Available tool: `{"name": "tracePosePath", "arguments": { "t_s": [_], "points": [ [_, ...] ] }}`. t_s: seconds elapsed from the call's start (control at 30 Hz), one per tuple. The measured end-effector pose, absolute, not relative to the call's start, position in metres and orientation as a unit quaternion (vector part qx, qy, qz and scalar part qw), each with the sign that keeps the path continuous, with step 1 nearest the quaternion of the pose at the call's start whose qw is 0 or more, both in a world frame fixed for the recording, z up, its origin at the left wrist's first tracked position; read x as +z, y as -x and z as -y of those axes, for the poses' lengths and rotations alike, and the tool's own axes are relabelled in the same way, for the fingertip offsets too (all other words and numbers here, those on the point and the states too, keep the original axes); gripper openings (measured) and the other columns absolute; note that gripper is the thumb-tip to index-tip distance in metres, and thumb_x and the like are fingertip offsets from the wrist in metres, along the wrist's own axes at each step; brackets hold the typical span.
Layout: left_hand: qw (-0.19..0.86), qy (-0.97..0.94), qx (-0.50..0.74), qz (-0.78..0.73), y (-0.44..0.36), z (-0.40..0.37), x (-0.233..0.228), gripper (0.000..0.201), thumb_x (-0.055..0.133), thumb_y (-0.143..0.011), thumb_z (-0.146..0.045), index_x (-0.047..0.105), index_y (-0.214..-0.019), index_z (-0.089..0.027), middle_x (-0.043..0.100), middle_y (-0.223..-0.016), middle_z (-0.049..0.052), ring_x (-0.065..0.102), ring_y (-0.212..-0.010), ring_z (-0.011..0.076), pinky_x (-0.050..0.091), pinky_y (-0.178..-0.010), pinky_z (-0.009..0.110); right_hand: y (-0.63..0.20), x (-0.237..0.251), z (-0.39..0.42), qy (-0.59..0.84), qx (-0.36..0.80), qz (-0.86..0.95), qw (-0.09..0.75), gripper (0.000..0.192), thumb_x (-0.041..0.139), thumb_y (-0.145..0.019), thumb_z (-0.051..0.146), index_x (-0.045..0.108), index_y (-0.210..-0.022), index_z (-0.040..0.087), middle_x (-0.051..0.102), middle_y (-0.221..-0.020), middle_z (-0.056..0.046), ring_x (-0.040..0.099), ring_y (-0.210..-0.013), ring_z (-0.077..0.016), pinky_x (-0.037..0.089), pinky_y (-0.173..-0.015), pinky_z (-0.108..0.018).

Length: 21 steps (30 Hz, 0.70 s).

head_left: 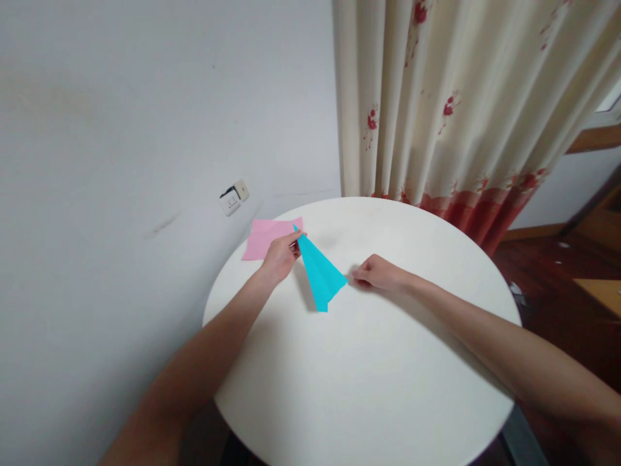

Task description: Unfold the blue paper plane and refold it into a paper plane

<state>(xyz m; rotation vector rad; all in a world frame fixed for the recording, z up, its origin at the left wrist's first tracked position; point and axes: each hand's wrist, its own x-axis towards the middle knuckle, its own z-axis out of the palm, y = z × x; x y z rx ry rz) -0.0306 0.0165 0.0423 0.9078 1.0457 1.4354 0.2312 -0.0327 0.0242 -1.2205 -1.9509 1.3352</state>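
Observation:
My left hand (284, 254) is closed on a folded sheet of bright blue paper (321, 273), pinching it near its narrow upper end. The paper is tilted and widens toward me, with a crease down its length and a small notch at the lower edge. My right hand (377, 272) is closed, its fingers curled, just right of the paper's right-hand corner. A narrow gap appears between that corner and the fingertips, and nothing shows in this hand. Behind my left hand lies a pink sheet of paper (268, 237), partly covered by the hand.
The round white table (378, 362) stands close to a pale wall (145, 116) on the left. A wall socket (229, 202) is just beyond its left edge. A cream and red flowered curtain (436, 129) hangs behind it. Dark reddish floor (528, 259) shows at the right.

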Motion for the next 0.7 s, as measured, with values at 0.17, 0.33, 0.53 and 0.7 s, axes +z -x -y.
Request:
{"name": "tracePosePath", "arguments": {
  "t_s": [0.17, 0.33, 0.53, 0.7],
  "points": [
    [0.585, -0.450, 0.518, -0.433, -0.001, 0.012, 0.034, 0.028, 0.084, -0.064, -0.035, 0.074, -0.074, -0.011, 0.068, -0.073, 0.006, 0.057, -0.066, 0.0134, 0.041, -0.064, 0.027, -0.217, 0.025, 0.034, 0.420, 0.536, 0.646, 0.344, 0.056, 0.058, -0.083, 0.064, 0.074, -0.075, 0.011, 0.069, -0.073, -0.010, 0.056, -0.064, -0.0159, 0.039, -0.059, -0.029],
    [0.596, -0.510, 0.462, -0.414, -0.023, 0.032, 0.027, 0.031, 0.082, -0.069, -0.042, 0.075, -0.073, -0.012, 0.068, -0.072, 0.006, 0.058, -0.067, 0.0145, 0.040, -0.067, 0.029, -0.207, 0.024, 0.042, 0.365, 0.554, 0.664, 0.345, 0.053, 0.066, -0.075, 0.065, 0.065, -0.061, 0.014, 0.056, -0.058, -0.001, 0.044, -0.057, -0.0114, 0.034, -0.056, -0.027],
    [0.640, -0.513, 0.424, -0.384, -0.028, 0.039, 0.023, 0.044, 0.074, -0.078, -0.053, 0.077, -0.091, -0.011, 0.071, -0.079, 0.009, 0.060, -0.071, 0.0163, 0.043, -0.072, 0.030, -0.202, 0.018, 0.041, 0.374, 0.554, 0.624, 0.404, 0.048, 0.070, -0.072, 0.060, 0.055, -0.054, 0.017, 0.046, -0.053, 0.003, 0.037, -0.055, -0.0105, 0.029, -0.056, -0.028],
    [0.646, -0.520, 0.418, -0.371, -0.027, 0.038, 0.021, 0.046, 0.071, -0.081, -0.053, 0.076, -0.096, -0.010, 0.072, -0.085, 0.012, 0.060, -0.073, 0.0165, 0.041, -0.068, 0.028, -0.201, 0.017, 0.038, 0.380, 0.551, 0.613, 0.420, 0.046, 0.069, -0.073, 0.058, 0.055, -0.056, 0.017, 0.047, -0.056, 0.003, 0.038, -0.055, -0.0107, 0.030, -0.056, -0.029]
  ]
}}
